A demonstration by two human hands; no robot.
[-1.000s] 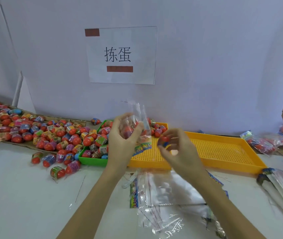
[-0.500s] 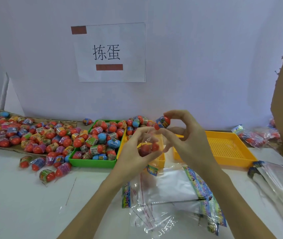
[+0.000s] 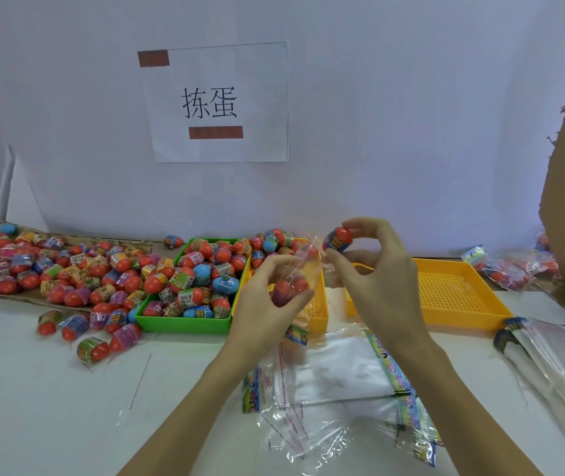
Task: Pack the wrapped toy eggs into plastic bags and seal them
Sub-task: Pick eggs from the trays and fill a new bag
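Two hands (image 3: 325, 293), two trays (image 3: 460, 321), one sign (image 3: 219, 101).

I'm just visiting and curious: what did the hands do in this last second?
The right hand lifted its wrapped egg from beside the bag to above the mouth of the clear bag. The left hand kept gripping the bag, eggs already inside. Green tray and yellow tray unchanged.

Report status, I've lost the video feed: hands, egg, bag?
Left hand grips clear bag, eggs inside. Right hand pinches one wrapped egg just above bag mouth. Nothing in the way.
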